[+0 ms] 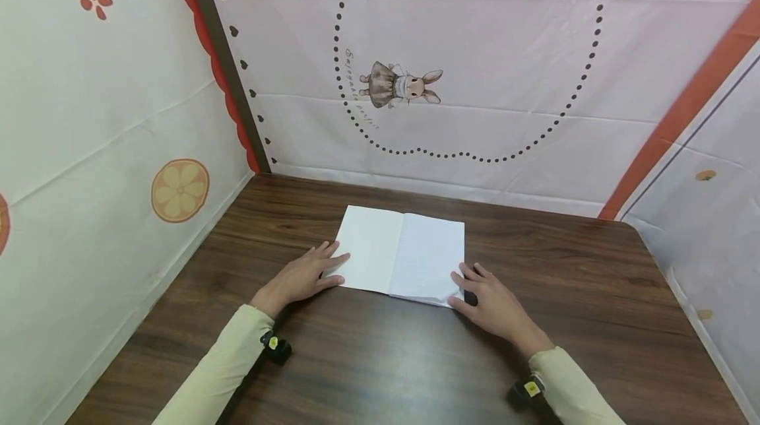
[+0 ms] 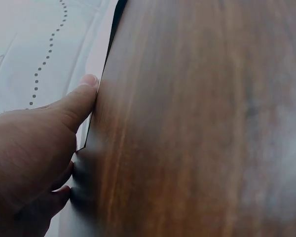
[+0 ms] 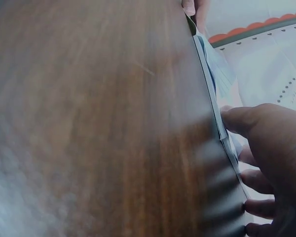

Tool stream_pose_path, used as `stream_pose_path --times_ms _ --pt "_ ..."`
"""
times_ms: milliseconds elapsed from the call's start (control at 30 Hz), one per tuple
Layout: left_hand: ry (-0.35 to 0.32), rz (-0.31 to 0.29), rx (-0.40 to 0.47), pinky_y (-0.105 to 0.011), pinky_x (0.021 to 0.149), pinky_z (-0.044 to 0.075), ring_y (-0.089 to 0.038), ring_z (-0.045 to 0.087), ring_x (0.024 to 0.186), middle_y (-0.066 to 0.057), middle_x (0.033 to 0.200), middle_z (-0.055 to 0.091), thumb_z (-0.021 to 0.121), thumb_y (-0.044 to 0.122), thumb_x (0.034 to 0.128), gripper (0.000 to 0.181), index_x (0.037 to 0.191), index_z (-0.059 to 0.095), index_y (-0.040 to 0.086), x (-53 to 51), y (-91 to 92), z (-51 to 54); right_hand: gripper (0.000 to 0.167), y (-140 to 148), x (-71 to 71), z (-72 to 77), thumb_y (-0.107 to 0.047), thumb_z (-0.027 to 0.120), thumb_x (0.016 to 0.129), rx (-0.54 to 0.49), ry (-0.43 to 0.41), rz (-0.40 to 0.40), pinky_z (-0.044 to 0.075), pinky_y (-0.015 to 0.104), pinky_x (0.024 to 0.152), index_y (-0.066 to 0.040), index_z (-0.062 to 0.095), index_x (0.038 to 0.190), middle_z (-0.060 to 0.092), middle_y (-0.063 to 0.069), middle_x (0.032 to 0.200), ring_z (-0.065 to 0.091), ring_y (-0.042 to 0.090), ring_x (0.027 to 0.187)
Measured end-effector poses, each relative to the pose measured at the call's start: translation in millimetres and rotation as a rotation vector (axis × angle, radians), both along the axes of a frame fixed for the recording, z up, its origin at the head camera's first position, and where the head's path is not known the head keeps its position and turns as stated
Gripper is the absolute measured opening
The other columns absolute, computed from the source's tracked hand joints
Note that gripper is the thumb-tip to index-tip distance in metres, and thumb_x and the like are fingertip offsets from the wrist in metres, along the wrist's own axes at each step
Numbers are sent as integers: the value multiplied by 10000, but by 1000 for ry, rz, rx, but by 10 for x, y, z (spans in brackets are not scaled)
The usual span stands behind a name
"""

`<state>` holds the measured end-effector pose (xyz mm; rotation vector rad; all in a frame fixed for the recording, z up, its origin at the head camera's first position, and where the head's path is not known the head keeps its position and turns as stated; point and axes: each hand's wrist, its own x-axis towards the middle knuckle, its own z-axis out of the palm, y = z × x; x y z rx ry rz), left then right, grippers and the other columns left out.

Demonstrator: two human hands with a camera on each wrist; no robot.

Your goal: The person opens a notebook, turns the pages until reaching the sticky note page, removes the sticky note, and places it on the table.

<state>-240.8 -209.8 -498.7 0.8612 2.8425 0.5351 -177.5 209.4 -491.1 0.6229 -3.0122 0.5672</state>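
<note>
An open notebook [image 1: 425, 257] lies on the brown wood-grain table, with a plain white page on its left and a faintly lined page on its right. At the lower left edge, my left hand [image 1: 305, 273] rests with fingers spread and thumb on the page. My right hand [image 1: 493, 299] touches the lower right corner with thumb and fingertips. Near that corner the lined page bulges slightly along its bottom edge. In the right wrist view the thumb [image 3: 239, 120] meets the edge of the stacked pages, which stand a little apart.
The wood-grain table [image 1: 380, 359] carries the notebook. Behind it hangs a white printed cloth [image 1: 487, 68] with a rabbit figure [image 1: 398, 84] and dotted lines. Similar cloth [image 1: 89, 115] encloses the left side. Small black devices [image 1: 278, 349] sit at both wrists.
</note>
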Motion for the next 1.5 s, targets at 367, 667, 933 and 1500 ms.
stream_pose_path --times_ms 367,667,933,1500 --pt "48 4 -39 -605 1200 269 -392 288 1520 -196 1602 394 591 462 1024 563 1483 559 138 -59 97 133 635 18 -17 -23 -480 658 977 -8 -13 -3 373 696 1083 -100 558 1475 458 191 1559 356 494 1455" --pt "289 -27 -147 -560 1234 224 -357 338 1505 -163 1563 466 514 511 1045 557 1427 606 116 -129 536 277 649 20 -9 -23 -487 650 980 -14 -32 2 353 696 1098 -95 544 1486 447 199 1564 342 499 1460" --pt "414 -240 -103 -495 1214 305 -312 404 1474 -112 1527 521 544 562 1014 574 1401 621 145 -72 1168 287 656 31 -20 -34 -513 638 979 -10 -36 -2 362 690 1096 -110 544 1488 446 186 1568 344 494 1461" --pt "451 -389 -278 -433 1221 306 -228 363 1501 -32 1573 471 497 792 893 798 1448 580 224 24 1926 155 658 33 -36 -31 -542 626 978 -6 -9 8 386 663 1094 -134 548 1488 451 176 1566 349 479 1463"
